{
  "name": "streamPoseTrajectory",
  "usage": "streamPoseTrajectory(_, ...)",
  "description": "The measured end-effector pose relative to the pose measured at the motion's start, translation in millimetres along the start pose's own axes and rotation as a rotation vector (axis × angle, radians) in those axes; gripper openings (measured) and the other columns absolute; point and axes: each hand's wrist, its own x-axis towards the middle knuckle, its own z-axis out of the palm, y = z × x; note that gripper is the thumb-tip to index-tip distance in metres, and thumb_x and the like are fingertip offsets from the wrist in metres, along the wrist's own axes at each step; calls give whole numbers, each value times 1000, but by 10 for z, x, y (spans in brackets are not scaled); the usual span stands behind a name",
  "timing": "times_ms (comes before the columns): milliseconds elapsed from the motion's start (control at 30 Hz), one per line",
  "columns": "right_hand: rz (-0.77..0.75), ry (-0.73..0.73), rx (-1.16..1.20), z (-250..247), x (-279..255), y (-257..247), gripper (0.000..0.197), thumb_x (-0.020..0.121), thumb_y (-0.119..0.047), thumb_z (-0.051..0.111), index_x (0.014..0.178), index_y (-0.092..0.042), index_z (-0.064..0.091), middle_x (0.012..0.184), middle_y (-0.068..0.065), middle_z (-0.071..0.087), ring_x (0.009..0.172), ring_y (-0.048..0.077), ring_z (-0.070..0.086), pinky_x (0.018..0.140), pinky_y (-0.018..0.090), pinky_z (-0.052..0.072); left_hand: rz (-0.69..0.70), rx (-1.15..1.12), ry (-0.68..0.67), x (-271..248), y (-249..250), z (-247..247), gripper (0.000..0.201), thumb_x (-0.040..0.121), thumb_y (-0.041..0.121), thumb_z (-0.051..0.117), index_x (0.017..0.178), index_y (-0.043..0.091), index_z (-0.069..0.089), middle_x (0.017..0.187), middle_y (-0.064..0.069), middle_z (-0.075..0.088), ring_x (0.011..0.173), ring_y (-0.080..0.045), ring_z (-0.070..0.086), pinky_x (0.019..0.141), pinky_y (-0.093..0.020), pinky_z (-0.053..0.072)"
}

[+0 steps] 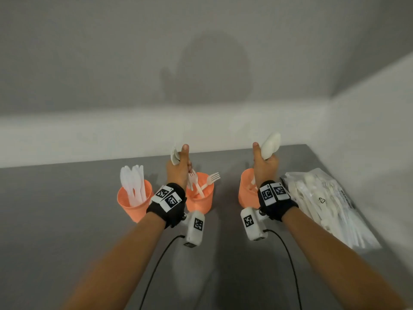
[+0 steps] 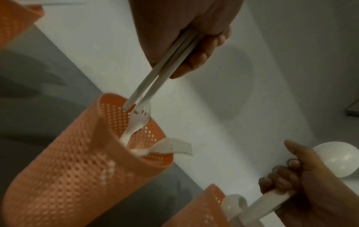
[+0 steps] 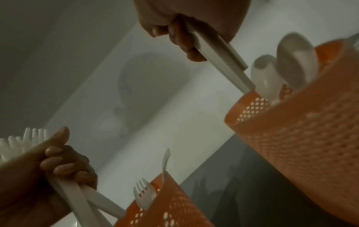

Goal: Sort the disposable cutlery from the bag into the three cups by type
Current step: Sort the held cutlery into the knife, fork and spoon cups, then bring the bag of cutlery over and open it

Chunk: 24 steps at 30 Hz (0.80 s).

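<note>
Three orange perforated cups stand in a row on the grey table. The left cup (image 1: 134,204) holds white knives, the middle cup (image 1: 200,202) forks, the right cup (image 1: 247,193) spoons (image 3: 295,58). My left hand (image 1: 178,171) grips a small bunch of white forks (image 1: 175,156), tines up. Their handles (image 2: 165,73) point down into the mouth of the middle cup (image 2: 77,169). My right hand (image 1: 266,164) grips a bunch of white spoons (image 1: 271,145), bowls up. The spoon handles (image 3: 223,61) reach the rim of the right cup (image 3: 301,130).
A clear plastic bag (image 1: 324,204) with more white cutlery lies at the table's right, against the white side wall. A white wall runs behind the cups. Black cables trail from both wrist cameras across the near table.
</note>
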Motion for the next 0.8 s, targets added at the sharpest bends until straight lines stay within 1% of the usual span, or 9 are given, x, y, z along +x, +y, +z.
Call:
streamPoseTrajectory(200,69,-51,-270,-50,137,450,38,77,-50,61,64,-16,53,67,9,59,67,28,58,63,31,45,-43,37,27,28,-402,184,32,89,24,61,66,5,51,48,-4,51,34,-3,48,44,-18,44)
streamPoseTrajectory(267,55,-54,-295,-75,149,536,30,76,-44,63,79,-15,60,81,15,67,72,28,62,64,29,46,-3,35,13,15,-490,221,17,86,13,63,76,5,51,54,-9,51,35,-4,51,42,-16,45)
streamPoseTrajectory(333,-9,-69,-283,-94,149,573,12,75,-33,63,87,-33,59,84,11,67,73,26,64,65,31,50,60,76,29,-11,-564,246,18,83,4,65,84,12,50,58,-3,52,40,0,53,45,-13,46)
streamPoseTrajectory(400,-73,-98,-284,-124,127,574,29,77,-19,61,93,-43,53,83,5,65,74,20,62,70,29,50,148,225,58,-19,-638,264,21,80,3,68,93,12,53,65,4,52,52,7,54,55,-6,43)
streamPoseTrajectory(500,-167,-144,-338,-163,96,559,34,80,-11,57,104,-35,60,87,-2,65,76,14,60,75,22,48,258,424,59,7,-714,287,13,81,1,64,94,4,61,85,-5,59,77,-2,55,72,-12,42)
streamPoseTrajectory(567,-252,-189,-416,-181,86,561,30,83,-14,57,107,-29,63,93,-6,65,83,17,61,84,28,48,326,554,53,11,-743,294,10,82,-1,61,91,0,65,99,-17,60,90,-22,58,79,-14,36)
streamPoseTrajectory(633,-323,-232,-515,-197,88,548,27,87,-18,54,112,-26,63,108,-6,63,94,19,60,91,30,41,384,623,45,-9,-740,289,11,84,1,60,92,-2,67,103,-20,59,95,-30,58,82,-13,32)
streamPoseTrajectory(733,-402,-269,-472,-217,93,463,30,90,-22,47,115,-20,62,118,-6,60,105,10,56,98,29,40,451,610,4,-77,-646,268,23,88,14,53,99,-1,66,109,-16,59,102,-26,57,89,-16,36)
streamPoseTrajectory(800,-448,-296,-352,-257,78,352,30,89,-18,46,113,-12,64,113,-5,59,104,2,53,97,13,38,480,554,-14,-171,-498,246,30,89,20,49,104,0,65,112,-9,59,104,-18,55,90,-9,35)
